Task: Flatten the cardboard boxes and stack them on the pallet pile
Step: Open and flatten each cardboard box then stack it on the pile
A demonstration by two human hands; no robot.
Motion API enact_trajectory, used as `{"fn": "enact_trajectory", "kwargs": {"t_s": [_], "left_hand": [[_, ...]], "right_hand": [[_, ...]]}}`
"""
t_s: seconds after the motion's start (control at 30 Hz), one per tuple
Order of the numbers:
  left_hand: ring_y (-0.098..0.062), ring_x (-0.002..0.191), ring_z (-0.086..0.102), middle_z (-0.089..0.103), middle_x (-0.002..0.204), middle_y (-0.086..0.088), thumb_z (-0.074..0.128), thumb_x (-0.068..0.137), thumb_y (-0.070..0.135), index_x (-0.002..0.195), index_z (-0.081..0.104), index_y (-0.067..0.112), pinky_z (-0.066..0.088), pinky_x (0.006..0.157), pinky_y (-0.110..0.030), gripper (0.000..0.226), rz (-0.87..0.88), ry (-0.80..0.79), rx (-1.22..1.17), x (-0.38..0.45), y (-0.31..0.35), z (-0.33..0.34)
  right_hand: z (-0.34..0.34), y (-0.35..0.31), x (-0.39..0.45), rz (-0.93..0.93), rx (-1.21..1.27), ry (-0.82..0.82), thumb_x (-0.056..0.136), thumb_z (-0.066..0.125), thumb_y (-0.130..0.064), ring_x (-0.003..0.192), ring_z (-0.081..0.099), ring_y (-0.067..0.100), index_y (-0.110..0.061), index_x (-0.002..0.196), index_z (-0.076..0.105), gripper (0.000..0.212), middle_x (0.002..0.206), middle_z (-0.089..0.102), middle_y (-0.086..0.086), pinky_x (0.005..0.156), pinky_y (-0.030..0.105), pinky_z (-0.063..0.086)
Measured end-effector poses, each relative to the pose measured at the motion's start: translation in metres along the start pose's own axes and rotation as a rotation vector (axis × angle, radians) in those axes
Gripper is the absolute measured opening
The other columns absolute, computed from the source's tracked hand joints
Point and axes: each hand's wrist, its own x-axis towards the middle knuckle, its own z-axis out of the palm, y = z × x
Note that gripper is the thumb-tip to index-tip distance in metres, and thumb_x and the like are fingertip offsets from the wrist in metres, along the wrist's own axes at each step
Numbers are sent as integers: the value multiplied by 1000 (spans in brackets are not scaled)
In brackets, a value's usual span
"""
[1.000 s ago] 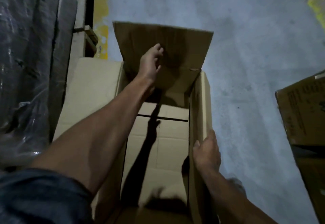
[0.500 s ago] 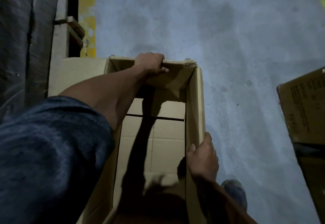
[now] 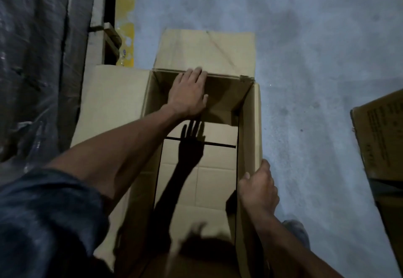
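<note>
Down on the concrete floor (image 3: 305,37) right in front of you sits the open cardboard box (image 3: 198,181), its bottom flaps closed. Half a second ago your left hand (image 3: 188,94) was curled over the far rim with that flap folded in; now the far flap (image 3: 205,50) lies folded outward, and your fingers are straight and loose, reaching to the far wall's top edge. Your right hand (image 3: 258,187) hasn't moved, fingers wrapped over the right wall's rim. Another box (image 3: 379,138) sits well apart on the right.
</note>
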Motion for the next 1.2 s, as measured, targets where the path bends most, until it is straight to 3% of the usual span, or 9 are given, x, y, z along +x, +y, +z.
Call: {"fn": "enact_trajectory", "kwargs": {"t_s": [0.2,0.3,0.53,0.6,0.67,0.73,0.9,1.03,1.2], "left_hand": [[-31,147,21,27,160,-11,51,95,36,149,35,11,21,118,-48,62,-317,41,-64,-130,-35,3],[-34,150,14,17,164,-11,52,96,33,154,24,10,18,120,-51,69,-483,-13,-119,-200,-39,15],[-30,153,2,-1,166,-13,54,97,23,158,-4,10,10,124,-40,85,-609,-122,-318,-270,-24,59],[-31,148,24,20,163,-15,60,95,18,158,5,12,27,119,-40,83,-725,-109,-502,-271,-30,73],[-37,126,52,52,142,-17,63,94,20,152,27,12,47,98,-41,68,-849,-106,-643,-271,-40,83],[-38,113,60,64,125,-16,64,94,25,139,47,11,51,89,-40,50,-873,-131,-665,-271,-46,89],[-36,107,63,68,118,-15,69,91,24,120,65,11,53,90,-39,32,-902,-138,-766,-266,-49,88],[-33,106,65,70,115,-13,70,89,22,117,66,14,54,91,-37,29,-922,-111,-815,-268,-42,78],[-34,104,65,69,111,-13,72,88,25,117,65,11,54,91,-39,33,-888,-72,-827,-272,-38,57]], "right_hand": [[-9,-2,-8,34,13,-27,100,55,-23,123,52,39,-14,149,31,55,142,52,14,97,46,42],[-17,2,-15,26,-7,-64,99,57,-24,122,52,40,-17,147,30,56,138,53,16,96,45,41],[-9,26,-50,106,-8,-134,96,58,-23,120,52,41,-22,155,24,68,134,54,20,97,46,43],[-5,31,-50,112,24,-128,93,59,-22,117,55,40,-21,152,31,66,131,57,19,98,45,45],[-2,34,-45,106,54,-122,88,59,-21,111,58,39,-20,145,42,60,126,61,16,97,46,49],[2,36,-40,101,67,-115,83,58,-19,104,61,39,-18,135,51,52,118,64,15,94,49,52],[2,38,-34,58,82,-125,84,57,-10,101,62,38,-12,122,58,38,113,65,15,93,48,54],[-8,42,-33,18,73,-188,86,62,-9,102,61,36,-12,126,55,41,113,63,14,94,48,54],[-31,42,-50,-29,117,-128,89,59,-8,100,60,35,-10,121,58,32,106,62,12,93,45,53]]}}
